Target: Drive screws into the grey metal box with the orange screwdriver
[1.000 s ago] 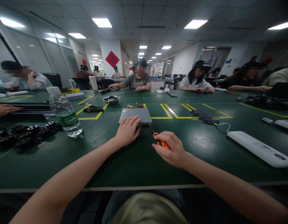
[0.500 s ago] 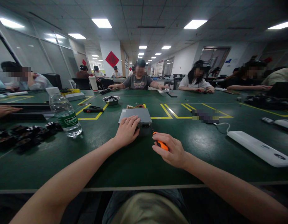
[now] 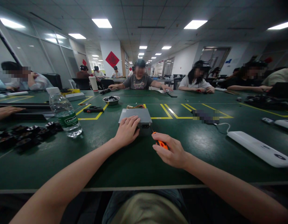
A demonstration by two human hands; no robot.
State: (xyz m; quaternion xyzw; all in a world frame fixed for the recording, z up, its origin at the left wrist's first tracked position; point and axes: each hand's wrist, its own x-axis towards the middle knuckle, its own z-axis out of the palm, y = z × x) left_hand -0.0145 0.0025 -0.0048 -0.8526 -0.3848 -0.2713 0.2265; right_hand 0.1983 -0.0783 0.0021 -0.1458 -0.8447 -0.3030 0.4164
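In the head view, a grey metal computer power supply (image 3: 144, 115) lies on the green table, its socket side facing me. My left hand (image 3: 128, 129) grips its near left part, fingers over the top and thumb down at the front face. In my right hand (image 3: 172, 150) is a screwdriver (image 3: 161, 143) with an orange and black handle. Its thin shaft points up and left to the right front corner of the power supply. Whether the tip sits in a screw is too small to tell. Coloured wires (image 3: 136, 106) come out behind the case.
Left of me stand a water bottle (image 3: 67, 116) and a pile of black parts (image 3: 25, 137). Beyond are a metal bowl (image 3: 111, 100) and a dark tool (image 3: 93, 109). A white power bank (image 3: 260, 147) with a cable lies right. Several people sit around; one person's hand (image 3: 8, 112) shows far left.
The screwdriver handle has turned in my right hand, whose fingers shifted slightly. My left hand and the power supply stay put. Across the table, a person's hand moved a little.
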